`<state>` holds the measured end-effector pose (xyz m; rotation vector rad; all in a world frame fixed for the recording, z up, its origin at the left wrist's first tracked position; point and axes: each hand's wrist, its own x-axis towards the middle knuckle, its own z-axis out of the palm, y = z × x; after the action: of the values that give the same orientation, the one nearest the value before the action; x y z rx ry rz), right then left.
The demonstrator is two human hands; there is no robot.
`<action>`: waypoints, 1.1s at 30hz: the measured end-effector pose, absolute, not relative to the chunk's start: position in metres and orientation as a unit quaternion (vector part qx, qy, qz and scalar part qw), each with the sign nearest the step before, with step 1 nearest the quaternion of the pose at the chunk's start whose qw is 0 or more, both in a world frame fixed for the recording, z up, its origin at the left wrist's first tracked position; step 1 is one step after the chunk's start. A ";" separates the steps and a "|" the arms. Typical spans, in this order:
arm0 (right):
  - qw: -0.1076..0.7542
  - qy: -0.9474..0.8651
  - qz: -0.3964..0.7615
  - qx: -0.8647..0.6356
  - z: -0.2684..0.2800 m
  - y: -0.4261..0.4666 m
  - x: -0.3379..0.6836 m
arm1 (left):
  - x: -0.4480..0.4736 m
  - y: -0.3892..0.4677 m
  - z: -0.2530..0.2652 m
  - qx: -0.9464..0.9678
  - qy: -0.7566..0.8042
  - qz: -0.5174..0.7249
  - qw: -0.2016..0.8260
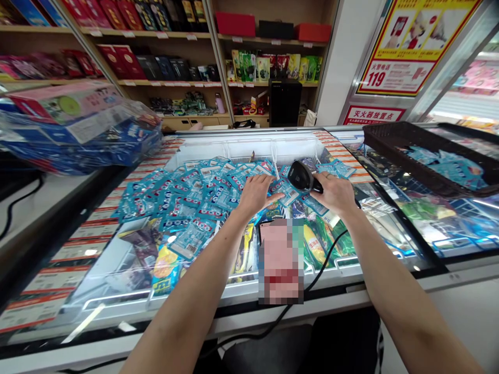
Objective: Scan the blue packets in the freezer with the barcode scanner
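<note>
My right hand point(337, 195) grips the handle of a black barcode scanner point(300, 175), its head tilted to the left above the blue packets. Fingers stretched and thumb apart, my left hand point(255, 196) is over the right part of a spread heap of small blue ice-pop-like packets point(187, 192); whether it touches one cannot be made out. Below the scanner lies a single blue packet point(287, 195) with a barcode label. Between my forearms, on the freezer's glass top point(128, 265), rests a phone point(278, 249), its screen blurred out.
A black cable point(327, 259) runs past the phone to the front edge. To the right stands a dark basket point(413, 161) holding more blue packets. Plastic-wrapped boxes point(78, 124) are stacked at the left. Behind the freezer are stocked shelves point(167, 36) and a black box-shaped unit point(285, 101).
</note>
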<state>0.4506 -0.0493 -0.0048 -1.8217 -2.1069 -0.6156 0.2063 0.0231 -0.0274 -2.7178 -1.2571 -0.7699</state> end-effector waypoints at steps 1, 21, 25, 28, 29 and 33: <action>0.143 -0.731 -0.213 -0.632 -0.005 -0.049 0.451 | 0.206 0.024 -0.028 -0.882 -0.403 -0.245 0.020; 0.154 -0.773 -0.208 -0.579 -0.009 -0.049 0.448 | 0.193 0.043 -0.038 -0.743 -0.433 -0.473 -0.191; 0.157 -0.784 -0.213 -0.562 -0.010 -0.048 0.447 | 0.193 0.046 -0.041 -0.741 -0.430 -0.482 -0.181; 0.161 -0.789 -0.215 -0.553 -0.010 -0.048 0.446 | 0.193 0.047 -0.042 -0.741 -0.435 -0.479 -0.181; 0.159 -0.792 -0.214 -0.550 -0.009 -0.049 0.446 | 0.193 0.047 -0.042 -0.740 -0.437 -0.478 -0.182; 0.142 -0.802 -0.208 -0.542 -0.007 -0.050 0.445 | 0.193 0.045 -0.041 -0.735 -0.442 -0.478 -0.190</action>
<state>0.4446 -0.0498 -0.0073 -1.5657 -2.3138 -0.5991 0.1931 0.0454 -0.0409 -2.6385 -1.5852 -1.7164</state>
